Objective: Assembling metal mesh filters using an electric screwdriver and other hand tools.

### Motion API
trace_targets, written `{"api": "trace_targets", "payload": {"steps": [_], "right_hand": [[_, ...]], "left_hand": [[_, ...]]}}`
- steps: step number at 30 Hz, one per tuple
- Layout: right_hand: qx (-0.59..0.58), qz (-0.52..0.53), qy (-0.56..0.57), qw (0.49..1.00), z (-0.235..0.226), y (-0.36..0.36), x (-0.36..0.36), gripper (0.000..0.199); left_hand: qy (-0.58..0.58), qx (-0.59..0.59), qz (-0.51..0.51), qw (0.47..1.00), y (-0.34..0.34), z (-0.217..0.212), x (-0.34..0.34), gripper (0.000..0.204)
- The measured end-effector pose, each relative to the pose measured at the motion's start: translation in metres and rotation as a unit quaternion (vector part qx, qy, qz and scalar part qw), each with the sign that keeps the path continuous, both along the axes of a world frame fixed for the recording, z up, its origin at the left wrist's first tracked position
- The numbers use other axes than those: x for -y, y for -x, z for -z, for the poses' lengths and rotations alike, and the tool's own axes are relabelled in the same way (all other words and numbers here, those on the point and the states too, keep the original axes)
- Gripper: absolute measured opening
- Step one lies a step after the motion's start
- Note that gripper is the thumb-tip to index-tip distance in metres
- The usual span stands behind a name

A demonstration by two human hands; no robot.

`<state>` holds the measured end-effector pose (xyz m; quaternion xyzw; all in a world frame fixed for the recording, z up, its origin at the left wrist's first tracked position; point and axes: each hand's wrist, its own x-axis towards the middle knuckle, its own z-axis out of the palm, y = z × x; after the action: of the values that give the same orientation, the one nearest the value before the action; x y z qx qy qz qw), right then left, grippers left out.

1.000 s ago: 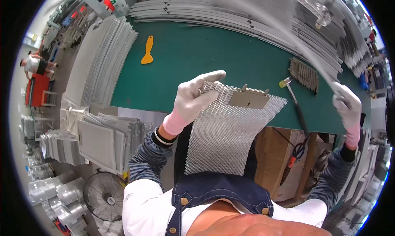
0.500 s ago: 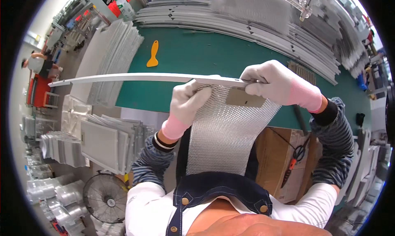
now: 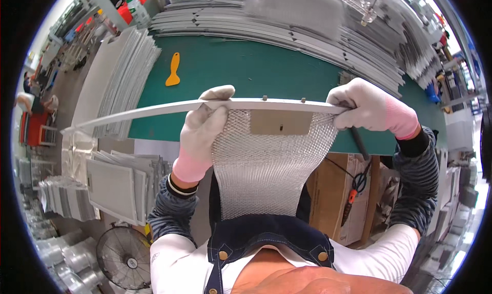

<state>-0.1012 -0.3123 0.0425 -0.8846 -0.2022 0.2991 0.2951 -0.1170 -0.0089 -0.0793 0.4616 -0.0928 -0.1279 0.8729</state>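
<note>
A long pale metal strip (image 3: 148, 110) runs across in front of me, along the top edge of a silver expanded-mesh sheet (image 3: 259, 166). My left hand (image 3: 197, 132), in a white and pink glove, pinches the strip and the mesh's upper left corner between thumb and fingers. At the strip's right end, my similarly gloved right hand (image 3: 361, 107) is closed on the strip by the mesh's upper right corner. A tan plate (image 3: 281, 122) with a small slot lies against the mesh just under the strip. Two small tabs stick up above it. The mesh hangs down to my apron.
A yellow scraper (image 3: 173, 69) lies on the green tabletop (image 3: 220, 63). Stacked metal strips (image 3: 246, 30) line the back; stacked panels (image 3: 115, 84) stand left. An orange-handled tool (image 3: 350, 199) hangs near a cardboard box (image 3: 328, 191). A black fan (image 3: 123, 255) stands lower left.
My left hand has moved left along the strip to the mesh's corner, and my right hand has shifted right. The strip now spans the mesh's top edge, with two tabs showing above it.
</note>
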Motion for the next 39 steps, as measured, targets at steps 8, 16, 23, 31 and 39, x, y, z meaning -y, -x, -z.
{"api": "trace_targets", "payload": {"steps": [8, 16, 23, 31, 39], "right_hand": [[0.325, -0.079, 0.014, 0.942, 0.016, 0.057, -0.002, 0.040], [0.237, 0.027, -0.063, 0.969, -0.008, 0.061, -0.058, 0.034], [0.197, 0.048, -0.079, 0.976, 0.000, 0.064, -0.049, 0.034], [0.245, 0.152, -0.088, 0.953, -0.020, 0.084, -0.023, 0.036], [0.293, 0.160, -0.101, 0.937, -0.013, 0.070, 0.005, 0.039]], "left_hand": [[-0.075, 0.077, -0.044, 0.993, 0.019, -0.021, -0.006, 0.036], [-0.335, 0.178, -0.058, 0.924, 0.024, -0.062, 0.015, 0.026], [-0.559, 0.674, -0.270, 0.400, 0.044, -0.106, -0.036, 0.038], [-0.454, 0.425, 0.101, 0.777, -0.016, -0.127, 0.026, 0.024], [-0.315, 0.353, 0.024, 0.880, 0.046, 0.002, 0.023, 0.016]]}}
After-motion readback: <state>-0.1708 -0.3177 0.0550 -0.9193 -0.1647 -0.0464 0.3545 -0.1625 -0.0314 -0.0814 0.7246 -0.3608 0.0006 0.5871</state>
